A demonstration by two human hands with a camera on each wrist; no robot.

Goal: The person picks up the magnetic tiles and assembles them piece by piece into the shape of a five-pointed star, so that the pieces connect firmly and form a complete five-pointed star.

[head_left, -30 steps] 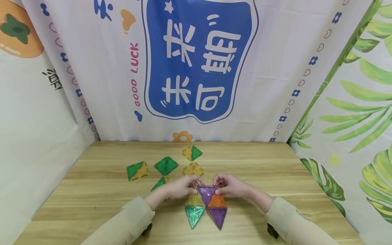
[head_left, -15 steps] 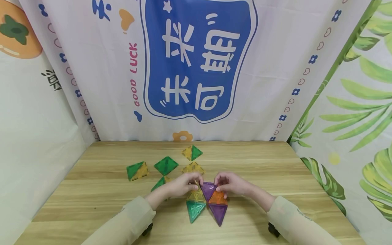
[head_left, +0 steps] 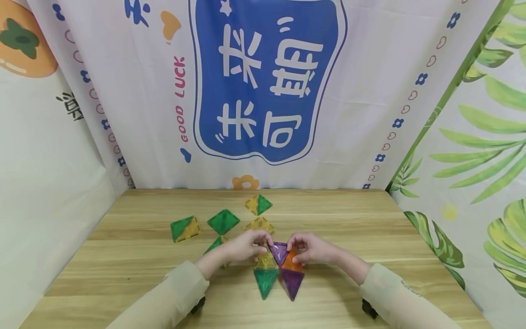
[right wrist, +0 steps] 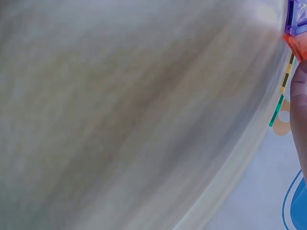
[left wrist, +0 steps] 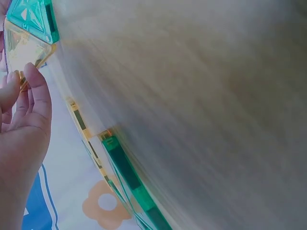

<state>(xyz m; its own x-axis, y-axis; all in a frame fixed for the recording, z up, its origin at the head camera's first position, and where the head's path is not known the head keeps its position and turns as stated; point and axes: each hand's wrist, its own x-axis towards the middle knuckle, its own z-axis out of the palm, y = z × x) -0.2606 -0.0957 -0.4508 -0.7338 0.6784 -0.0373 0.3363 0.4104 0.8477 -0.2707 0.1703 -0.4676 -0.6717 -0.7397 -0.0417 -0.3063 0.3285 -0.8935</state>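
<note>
Cloth (head_left: pixel 370 91) with blue lettering hangs behind a wooden table (head_left: pixel 349 214), where green and yellow tiles (head_left: pixel 223 222) lie toward the far side and a zigzag row (head_left: pixel 280 249) of five see-through triangles is near the middle, in front of a person. Over the last second the row has shifted slightly away from the person and its two legs have drawn closer together, which I take as the sides being evened up; whether it lies flat or slightly lifted, I cannot tell. Each leg's long axis runs toward and away from the person. Left hand (head_left: pixel 246 246) pinches the yellow triangle (head_left: pixel 267 262) between thumb and fingers; right hand (head_left: pixel 310 249) pinches the orange triangle (head_left: pixel 290 264). Both point away from the person, while the upper purple triangle (head_left: pixel 279 254) between them points back, as do the green triangle (head_left: pixel 265 281) and lower purple triangle (head_left: pixel 293 281), their tips apart.
</note>
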